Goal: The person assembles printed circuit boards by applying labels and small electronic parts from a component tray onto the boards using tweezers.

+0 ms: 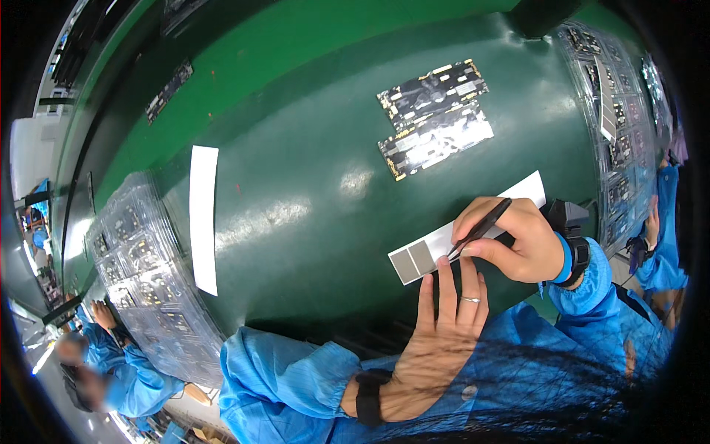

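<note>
My right hand (518,240) grips black tweezers (479,229), their tips down on a white paper strip (451,237) that carries grey square stickers (413,260) at its left end. My left hand (444,325) lies flat with the fingers together, its fingertips pressing the near edge of that strip just under the tweezer tips. A ring sits on one finger. Both arms wear blue sleeves and dark wrist straps.
Two dark flexible circuit panels (435,117) lie on the green mat (310,170) farther back. A second white strip (203,218) lies at left beside clear plastic trays (144,281) of parts. More trays (617,118) stand at right. Other people in blue work at both sides.
</note>
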### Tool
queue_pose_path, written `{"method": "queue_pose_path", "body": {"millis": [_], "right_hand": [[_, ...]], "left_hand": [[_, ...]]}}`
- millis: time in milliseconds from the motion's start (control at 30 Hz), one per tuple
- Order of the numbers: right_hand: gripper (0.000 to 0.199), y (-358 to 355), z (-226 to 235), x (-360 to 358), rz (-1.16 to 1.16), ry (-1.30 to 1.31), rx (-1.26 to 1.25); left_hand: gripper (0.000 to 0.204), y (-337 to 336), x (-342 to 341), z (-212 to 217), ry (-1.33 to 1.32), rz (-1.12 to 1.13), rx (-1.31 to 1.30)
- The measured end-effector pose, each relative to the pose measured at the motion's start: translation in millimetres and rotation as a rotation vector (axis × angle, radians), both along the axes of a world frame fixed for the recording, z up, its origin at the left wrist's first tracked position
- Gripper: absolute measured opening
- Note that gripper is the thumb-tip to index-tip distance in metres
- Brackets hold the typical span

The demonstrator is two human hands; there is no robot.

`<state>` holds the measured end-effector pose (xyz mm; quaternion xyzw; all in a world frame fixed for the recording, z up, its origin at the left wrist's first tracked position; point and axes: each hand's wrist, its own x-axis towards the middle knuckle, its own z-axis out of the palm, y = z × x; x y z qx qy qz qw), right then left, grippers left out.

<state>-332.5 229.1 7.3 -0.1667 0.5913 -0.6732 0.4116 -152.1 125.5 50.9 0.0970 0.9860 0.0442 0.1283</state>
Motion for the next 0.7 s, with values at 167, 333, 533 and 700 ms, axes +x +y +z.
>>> {"method": "queue_pose_path", "body": {"millis": [167,333,533,700], "right_hand": [[0.017,3,-1,0,0.015,-0.002,0.059],[0.016,-4,-6,-1,0.036,-0.001,0.087],[0.015,1,-1,-4,0.047,0.056,0.124],[0.014,-6,2,-2,0.067,0.120,0.092]], "left_hand": [[0.047,4,9,8,0.036,-0.074,0.014],[0.044,0,16,9,-0.017,0.043,0.006],[0.044,0,10,4,-0.004,0.032,0.048],[0.043,-1,14,6,0.036,0.061,-0.047]]}}
